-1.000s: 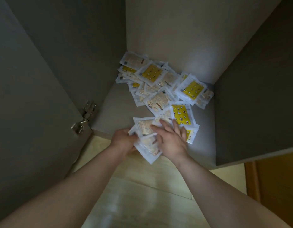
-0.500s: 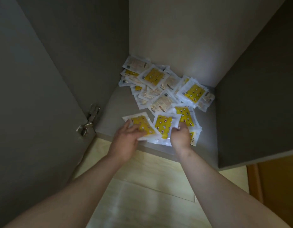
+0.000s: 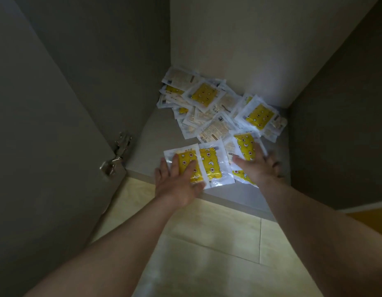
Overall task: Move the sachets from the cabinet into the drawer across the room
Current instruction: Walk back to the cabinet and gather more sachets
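The task seems barely begun: clear plastic sachets with yellow prints [image 3: 204, 94] heap at the back of the grey cabinet shelf [image 3: 147, 148]. The left hand [image 3: 177, 183] and right hand [image 3: 257, 168] lie flat, fingers spread, on front-edge sachets.

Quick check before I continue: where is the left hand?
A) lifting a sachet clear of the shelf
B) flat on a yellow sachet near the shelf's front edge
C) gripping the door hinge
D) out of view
B: the left hand lies with straight fingers on a yellow sachet, which rests on the cabinet shelf near its front edge and is not lifted.
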### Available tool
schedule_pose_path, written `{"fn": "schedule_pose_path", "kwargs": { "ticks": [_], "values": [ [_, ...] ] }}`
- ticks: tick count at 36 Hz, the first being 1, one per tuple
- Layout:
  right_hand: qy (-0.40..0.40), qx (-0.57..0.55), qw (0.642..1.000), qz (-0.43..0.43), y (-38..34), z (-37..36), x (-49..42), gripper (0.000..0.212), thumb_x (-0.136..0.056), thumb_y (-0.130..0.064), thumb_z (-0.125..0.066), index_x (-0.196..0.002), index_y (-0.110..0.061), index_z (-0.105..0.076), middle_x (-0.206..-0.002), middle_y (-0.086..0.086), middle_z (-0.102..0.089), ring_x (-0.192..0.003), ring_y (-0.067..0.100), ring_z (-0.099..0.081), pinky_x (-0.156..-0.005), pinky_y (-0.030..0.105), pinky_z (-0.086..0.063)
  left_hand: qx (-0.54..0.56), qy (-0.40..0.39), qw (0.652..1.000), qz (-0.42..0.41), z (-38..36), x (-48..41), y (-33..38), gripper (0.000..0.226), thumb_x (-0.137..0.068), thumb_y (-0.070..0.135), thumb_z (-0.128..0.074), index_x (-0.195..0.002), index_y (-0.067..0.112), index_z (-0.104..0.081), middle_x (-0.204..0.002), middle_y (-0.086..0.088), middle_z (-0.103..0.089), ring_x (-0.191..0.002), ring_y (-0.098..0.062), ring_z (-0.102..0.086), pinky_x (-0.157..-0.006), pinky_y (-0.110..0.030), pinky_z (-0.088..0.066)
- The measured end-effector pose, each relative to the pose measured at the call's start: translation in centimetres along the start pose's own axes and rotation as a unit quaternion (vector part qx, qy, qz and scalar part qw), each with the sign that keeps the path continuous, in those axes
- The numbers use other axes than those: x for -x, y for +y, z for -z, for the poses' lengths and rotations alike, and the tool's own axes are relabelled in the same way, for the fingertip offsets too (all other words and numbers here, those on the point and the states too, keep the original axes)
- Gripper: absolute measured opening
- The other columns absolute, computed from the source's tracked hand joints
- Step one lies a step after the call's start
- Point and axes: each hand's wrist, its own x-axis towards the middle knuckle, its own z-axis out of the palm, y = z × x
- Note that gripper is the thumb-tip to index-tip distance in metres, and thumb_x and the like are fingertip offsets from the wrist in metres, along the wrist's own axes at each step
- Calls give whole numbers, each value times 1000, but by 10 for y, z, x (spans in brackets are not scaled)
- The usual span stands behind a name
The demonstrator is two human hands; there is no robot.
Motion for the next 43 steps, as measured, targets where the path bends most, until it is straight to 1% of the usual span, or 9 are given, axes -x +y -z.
{"fn": "schedule_pose_path", "kwargs": {
  "ticks": [10, 13, 15, 19, 26, 28, 31, 37, 43],
  "values": [
    [-1, 89, 981, 173, 7, -44, 41, 75, -92, -54, -40, -150, -35, 4, -159, -7, 8, -146, 22, 7, -115, 48, 5, -58, 45, 996, -54, -17, -5, 19, 97, -81, 64, -52, -148, 34, 12, -154, -11, 28, -140, -35, 26, -113, -48, 13],
    [-25, 128, 967, 218, 14, -48, 55, 80, -90, -57, -41, -148, -36, 10, -159, -8, 10, -146, 21, 8, -115, 47, 6, -66, 128, 984, -104, -21, 2, 13, 84, -75, 55, -65, -146, 28, -28, -155, -21, -15, -142, -43, -15, -113, -53, -16],
    [-16, 182, 951, 250, 22, -50, 60, 88, -86, -61, -46, -149, -33, 9, -159, -5, 6, -147, 23, 0, -115, 47, 0, -80, 205, 962, -159, -28, 2, 1, 60, -67, 40, -72, -122, 22, -55, -130, -26, -54, -117, -47, -53, -91, -57, -44],
    [135, 241, 905, 325, 40, -59, 59, 102, -46, -21, -86, -136, -21, -37, -129, 5, -60, -105, 27, -63, -93, 42, -37, -125, 251, 930, -239, -29, 7, -20, 40, -71, 20, -41, -107, 22, -58, -109, -22, -67, -97, -42, -66, -76, -50, -54],
    [183, 216, 893, 349, 29, -52, 74, 74, -31, -6, -86, -102, -21, -74, -71, -3, -71, -62, 20, -65, -61, 25, -44, -79, 212, 949, -221, -10, 29, -14, 45, -66, 15, -38, -91, 17, -75, -99, -11, -72, -75, -27, -72, -49, -27, -53],
    [146, 193, 911, 335, 14, -35, 90, 63, -45, -13, -89, -105, -22, -73, -66, -2, -69, -63, 20, -65, -51, 21, -48, -22, 169, 967, -188, 8, 43, -1, 45, -72, 11, -43, -107, 18, -70, -110, -6, -69, -80, -25, -71, -56, -26, -53],
    [55, 188, 933, 303, -1, -1, 116, 42, -95, -27, -51, -136, -29, -46, -111, 1, -67, -108, 23, -55, -84, 29, -44, 34, 121, 983, -134, 35, 68, 12, 46, -87, 6, -50, -129, 24, -56, -129, -2, -59, -109, -26, -60, -83, -31, -47],
    [17, 173, 939, 296, -33, 86, 174, 36, -99, -33, -37, -134, -32, -45, -118, 1, -64, -115, 24, -48, -90, 31, -36, 100, 82, 988, -89, 122, 136, 40, 40, -91, 12, -48, -125, 29, -58, -127, 3, -61, -113, -18, -56, -79, -17, -35],
    [-33, 182, 933, 307, -72, 192, 260, 30, -99, -28, -40, -128, -22, -48, -112, 8, -62, -110, 26, -50, -87, 33, -37, 126, 13, 992, -16, 222, 225, 67, 33, -92, 32, -45, -122, 40, -55, -122, -1, -62, -107, -22, -60, -87, -28, -47]
  ]
}}
